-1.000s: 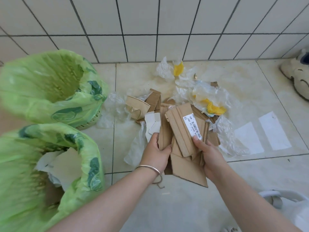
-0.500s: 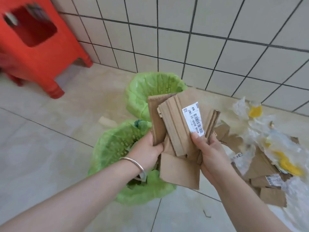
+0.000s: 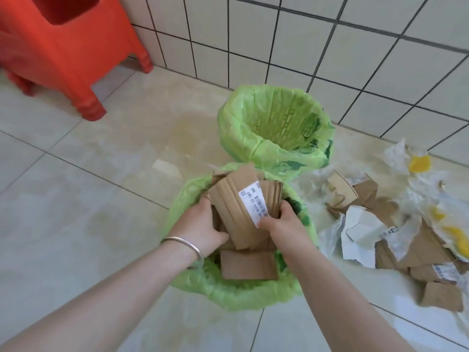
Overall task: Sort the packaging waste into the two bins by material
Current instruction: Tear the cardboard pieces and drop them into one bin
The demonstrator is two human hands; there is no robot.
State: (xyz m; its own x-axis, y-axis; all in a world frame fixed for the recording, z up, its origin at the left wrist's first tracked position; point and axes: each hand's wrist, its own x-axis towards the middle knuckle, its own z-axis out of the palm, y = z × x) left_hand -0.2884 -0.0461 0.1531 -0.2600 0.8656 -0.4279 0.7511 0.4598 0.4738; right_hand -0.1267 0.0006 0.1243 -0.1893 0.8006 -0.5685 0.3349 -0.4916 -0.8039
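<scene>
Here both hands, left hand (image 3: 203, 224) and right hand (image 3: 284, 222), clamp the cardboard stack (image 3: 236, 207) upright, directly above the near bin (image 3: 228, 293).

The white paper label (image 3: 252, 204) on the brown cardboard pieces (image 3: 229, 207) has print, but it is too blurry to read.

far bin (image 3: 276, 123) mouth open, cardboard bundle (image 3: 233, 207) blocking near bin (image 3: 228, 295)
</scene>
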